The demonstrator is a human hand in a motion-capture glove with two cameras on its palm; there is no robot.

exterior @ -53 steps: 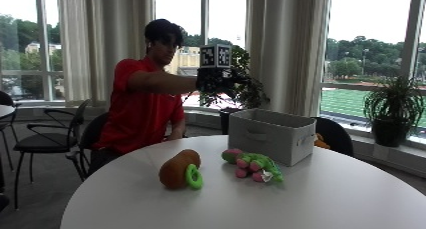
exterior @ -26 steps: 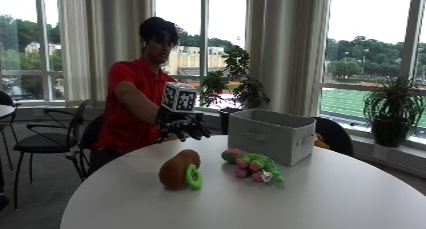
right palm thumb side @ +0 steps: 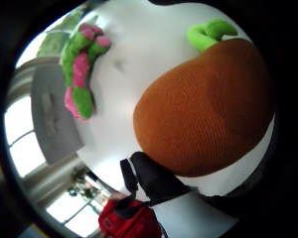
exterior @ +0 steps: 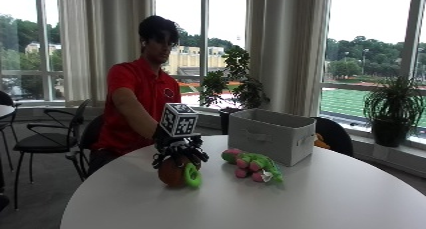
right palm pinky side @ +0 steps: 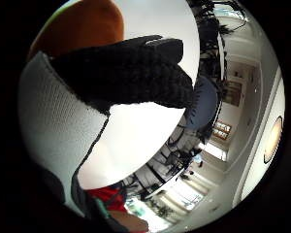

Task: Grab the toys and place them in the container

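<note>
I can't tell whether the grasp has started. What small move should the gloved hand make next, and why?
Probably close the fingers round the brown toy: the right hand sits spread just over it, seemingly not yet gripping, and both toys remain on the table outside the container.

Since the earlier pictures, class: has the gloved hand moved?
Yes. The gloved right hand has come down from window height onto the orange toy on the table.
</note>
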